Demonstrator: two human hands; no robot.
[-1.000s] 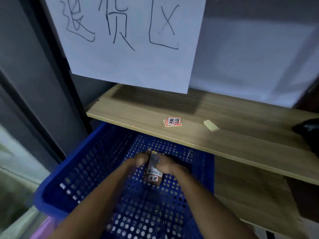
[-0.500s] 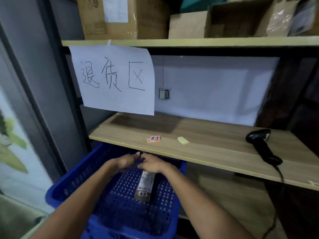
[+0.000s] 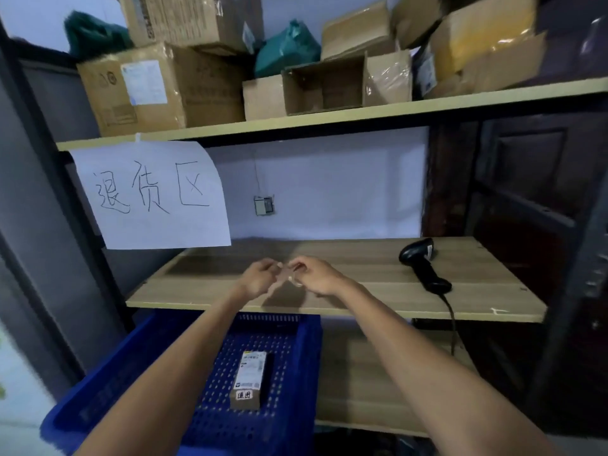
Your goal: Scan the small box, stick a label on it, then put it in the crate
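Since the small box [image 3: 249, 380] lies labelled in the crate [image 3: 297, 373], placement appears complete. Both hands, left [image 3: 260, 276] and right [image 3: 316, 274], hover over the shelf [image 3: 362, 291], fingers pinched together; contents indiscernible.

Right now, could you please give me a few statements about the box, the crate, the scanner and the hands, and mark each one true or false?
1. The box lies inside the blue crate. True.
2. The scanner is in the right hand. False: it lies on the middle shelf, right of both hands.
3. The box carries a small label with red-edged characters near its close end. True.
4. The left hand rests on the crate's rim. False: both hands are raised over the shelf, close together.
5. The paper sign hangs from the upper shelf's edge. True.
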